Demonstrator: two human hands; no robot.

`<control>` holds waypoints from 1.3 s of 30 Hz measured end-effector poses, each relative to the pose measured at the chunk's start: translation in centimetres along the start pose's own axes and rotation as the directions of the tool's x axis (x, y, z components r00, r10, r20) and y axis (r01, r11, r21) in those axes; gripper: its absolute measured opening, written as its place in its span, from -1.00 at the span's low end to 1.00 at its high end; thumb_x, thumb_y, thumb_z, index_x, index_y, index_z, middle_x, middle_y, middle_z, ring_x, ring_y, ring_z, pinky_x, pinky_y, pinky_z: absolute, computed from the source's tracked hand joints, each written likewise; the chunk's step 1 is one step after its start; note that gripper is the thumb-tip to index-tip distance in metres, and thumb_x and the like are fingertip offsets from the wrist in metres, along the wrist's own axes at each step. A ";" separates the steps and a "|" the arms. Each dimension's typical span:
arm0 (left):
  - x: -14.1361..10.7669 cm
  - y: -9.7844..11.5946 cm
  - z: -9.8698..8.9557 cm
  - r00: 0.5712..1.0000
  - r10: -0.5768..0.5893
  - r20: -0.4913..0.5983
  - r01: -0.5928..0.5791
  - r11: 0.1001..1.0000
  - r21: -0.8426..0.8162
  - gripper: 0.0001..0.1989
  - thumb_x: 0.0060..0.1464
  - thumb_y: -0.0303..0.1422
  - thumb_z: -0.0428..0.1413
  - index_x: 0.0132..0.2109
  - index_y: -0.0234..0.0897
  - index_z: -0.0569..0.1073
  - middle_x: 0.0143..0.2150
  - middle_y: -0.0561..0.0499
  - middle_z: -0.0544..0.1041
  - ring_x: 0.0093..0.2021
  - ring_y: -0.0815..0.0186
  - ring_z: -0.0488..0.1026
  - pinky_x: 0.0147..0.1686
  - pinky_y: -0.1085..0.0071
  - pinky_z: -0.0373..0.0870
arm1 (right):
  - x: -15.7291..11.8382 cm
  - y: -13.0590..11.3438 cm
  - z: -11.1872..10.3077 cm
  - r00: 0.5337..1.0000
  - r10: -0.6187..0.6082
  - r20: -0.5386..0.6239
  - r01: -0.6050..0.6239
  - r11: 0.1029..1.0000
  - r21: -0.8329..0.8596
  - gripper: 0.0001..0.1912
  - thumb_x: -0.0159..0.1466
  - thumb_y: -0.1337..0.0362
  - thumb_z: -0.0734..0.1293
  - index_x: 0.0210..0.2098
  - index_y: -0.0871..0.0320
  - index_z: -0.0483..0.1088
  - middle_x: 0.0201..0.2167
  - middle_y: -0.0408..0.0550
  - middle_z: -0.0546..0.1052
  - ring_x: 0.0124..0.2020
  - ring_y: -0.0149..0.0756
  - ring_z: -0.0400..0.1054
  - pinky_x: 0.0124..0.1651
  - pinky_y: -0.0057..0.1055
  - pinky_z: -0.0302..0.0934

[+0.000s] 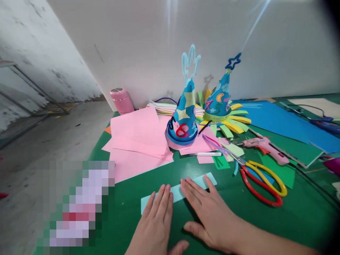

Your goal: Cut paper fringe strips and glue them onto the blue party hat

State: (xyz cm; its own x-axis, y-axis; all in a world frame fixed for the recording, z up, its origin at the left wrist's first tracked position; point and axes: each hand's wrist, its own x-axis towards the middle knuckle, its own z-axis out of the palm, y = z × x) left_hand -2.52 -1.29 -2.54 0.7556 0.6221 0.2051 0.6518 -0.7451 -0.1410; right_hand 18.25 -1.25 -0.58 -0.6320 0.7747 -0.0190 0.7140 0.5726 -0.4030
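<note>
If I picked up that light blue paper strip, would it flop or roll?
The long, light blue paper strip probably feels light, since it looks thin. Held by one end, it may droop, being long and narrow. It likely won't roll, because it lies flat on the green table.

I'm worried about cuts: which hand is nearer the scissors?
The right hand, on the light blue strip, left of the scissors. The left hand is on it too, farther left.

Paper strip (177, 193) on the table (186, 170) under the hands (158, 219), scissors (244, 171) right, cone hats (187, 113) behind.
</note>
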 end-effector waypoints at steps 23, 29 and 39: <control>-0.1 0.5 -1.6 0.979 -0.159 0.127 0.187 0.949 -0.255 -0.33 0.07 -0.16 -0.10 0.23 -0.39 -0.13 0.24 -0.21 -0.05 0.21 0.05 -0.08 0.09 0.14 0.03 | 1.4 2.2 -3.5 0.991 0.115 -0.070 -0.112 0.993 0.045 -0.61 0.15 0.26 0.19 -0.01 0.06 0.20 -0.05 -0.04 0.32 -0.02 -0.21 0.13 -0.01 -0.22 -0.04; -0.5 0.2 -1.8 0.912 -0.408 0.034 0.390 0.839 -0.379 -0.40 0.07 -0.35 -0.06 0.21 -0.28 -0.12 0.25 -0.23 -0.05 0.20 0.06 -0.06 0.05 0.08 0.11 | 2.5 3.1 -4.3 0.979 0.206 -0.014 -0.201 0.966 0.163 -0.75 -0.03 0.18 0.35 -0.35 0.08 0.31 -0.38 -0.14 0.36 -0.29 -0.21 0.21 -0.25 -0.26 0.02; 3.8 0.9 -4.1 0.587 -0.711 0.388 0.402 -0.160 -0.901 -0.73 -0.05 -0.26 0.08 -0.19 -0.29 0.35 -0.24 -0.09 0.44 -0.21 0.20 0.38 -0.24 0.31 0.32 | 2.5 0.8 -3.8 0.926 0.366 -0.091 -0.234 0.747 0.622 -0.79 0.16 0.13 0.18 -0.48 0.12 0.11 -0.57 -0.26 0.14 -0.53 -0.44 0.07 -0.49 -0.51 0.02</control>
State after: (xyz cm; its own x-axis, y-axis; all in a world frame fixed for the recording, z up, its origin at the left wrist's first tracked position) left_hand 0.63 -0.60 2.12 0.0051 0.9879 -0.1552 0.1407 0.1529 0.9782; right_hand 18.34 2.16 2.54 -0.2961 0.9516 -0.0820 0.4938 0.0791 -0.8660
